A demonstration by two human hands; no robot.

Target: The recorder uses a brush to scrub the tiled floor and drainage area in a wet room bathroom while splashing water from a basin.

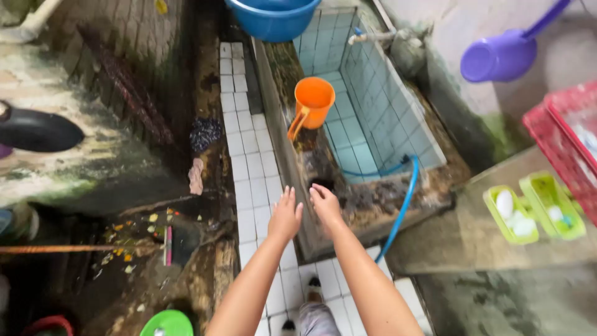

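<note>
hovering bare left hand [285, 216] and right hand [325, 206] above glossy white tiled ledge [250, 163].

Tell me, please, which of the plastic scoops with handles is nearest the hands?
The orange scoop, sitting inside the tiled trough just beyond the left hand and right hand. The purple scoop hangs far off on the wall, upper right.

Both hands, left hand [285, 216] beside right hand [326, 206], hover over the near rim of the trough [283, 143]. A jug [312, 102] sits farther back inside the trough. A hose [401, 205] drapes over its right wall. Right of that, two soap dishes [533, 208] lie on a ledge [472, 249], apparently.
</note>
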